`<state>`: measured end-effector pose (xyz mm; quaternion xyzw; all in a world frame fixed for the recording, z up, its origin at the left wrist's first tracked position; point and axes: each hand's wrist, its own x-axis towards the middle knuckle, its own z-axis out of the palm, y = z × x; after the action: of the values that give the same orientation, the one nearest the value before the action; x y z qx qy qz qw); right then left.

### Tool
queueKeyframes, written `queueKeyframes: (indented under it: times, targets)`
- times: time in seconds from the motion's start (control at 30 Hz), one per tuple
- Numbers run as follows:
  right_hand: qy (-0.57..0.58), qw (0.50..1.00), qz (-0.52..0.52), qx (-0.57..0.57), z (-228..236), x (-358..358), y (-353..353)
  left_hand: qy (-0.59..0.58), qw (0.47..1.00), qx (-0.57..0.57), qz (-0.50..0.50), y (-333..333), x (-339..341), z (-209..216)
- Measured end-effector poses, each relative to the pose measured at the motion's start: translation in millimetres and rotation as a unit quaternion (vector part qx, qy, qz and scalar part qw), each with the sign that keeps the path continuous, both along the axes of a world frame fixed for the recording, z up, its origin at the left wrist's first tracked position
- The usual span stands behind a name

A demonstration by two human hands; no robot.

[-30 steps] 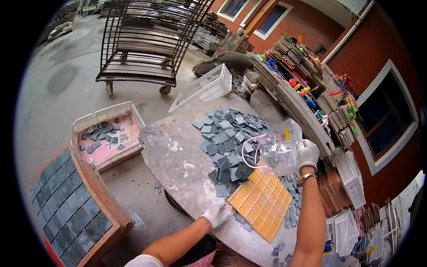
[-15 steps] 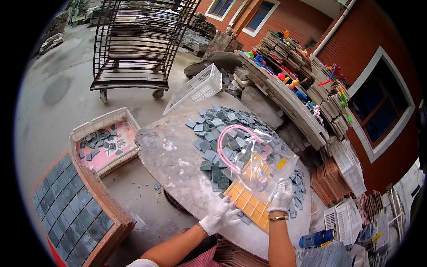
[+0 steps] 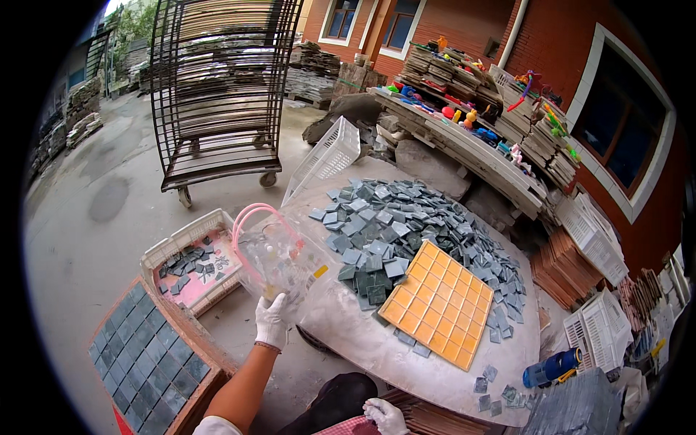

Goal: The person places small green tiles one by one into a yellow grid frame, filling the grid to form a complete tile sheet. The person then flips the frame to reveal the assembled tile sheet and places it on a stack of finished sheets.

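Observation:
A clear plastic bag (image 3: 283, 262) with pink tube handles hangs from my gloved left hand (image 3: 272, 319), whose fingers are closed on it. Small coloured bits show through the plastic. On the round stone-like table lies a yellow gridded tray (image 3: 441, 304), tilted against a heap of grey-green stone tiles (image 3: 395, 225). My gloved right hand (image 3: 385, 416) is low by my lap at the lower edge, next to the checked red cloth (image 3: 341, 426). Its fingers are curled, and whatever they may hold is hidden.
Left of the table (image 3: 330, 308) stand a white crate (image 3: 177, 245) with tile pieces and a slab (image 3: 148, 348) set with square tiles. A blue bottle (image 3: 551, 368) is at the right edge. Behind are a wheeled metal rack (image 3: 225, 174) and stacked boards (image 3: 464, 148) with toys.
My left hand now has the plastic bag, carried left off the yellow tray. My right hand has let the bag go and drawn back toward my lap. The view has shifted.

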<state>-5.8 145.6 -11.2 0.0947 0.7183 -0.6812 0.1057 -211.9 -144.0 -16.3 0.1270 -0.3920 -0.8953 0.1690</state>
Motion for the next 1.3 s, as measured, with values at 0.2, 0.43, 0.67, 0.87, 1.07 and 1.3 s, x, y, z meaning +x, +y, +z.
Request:
queueKeyframes:
  times: [0.2, 0.43, 0.67, 0.87, 1.07, 1.3]
  targets:
    - [-0.024, 0.995, -0.100, 0.016, -41, 66, 41, -0.057, 0.991, -0.092, 0.076, -62, -91, 37]
    - [0.072, 0.972, -0.048, 0.217, -63, 109, 27, -0.347, 0.743, -0.558, 0.132, -201, -163, -55]
    - [0.023, 0.961, 0.043, 0.273, -57, 124, 26, -0.252, 0.839, -0.481, -0.046, -146, -152, -37]
    - [0.019, 0.955, 0.036, 0.294, -59, 118, 16, 0.086, 0.583, -0.806, 0.049, 11, -92, -1]
    - [0.150, 0.935, 0.041, 0.320, -117, 132, 30, 0.312, 0.509, -0.787, -0.153, 181, 4, 17]
    - [0.056, 0.956, -0.239, 0.161, -39, 122, 91, 0.283, 0.548, -0.761, -0.200, 214, 37, -16]
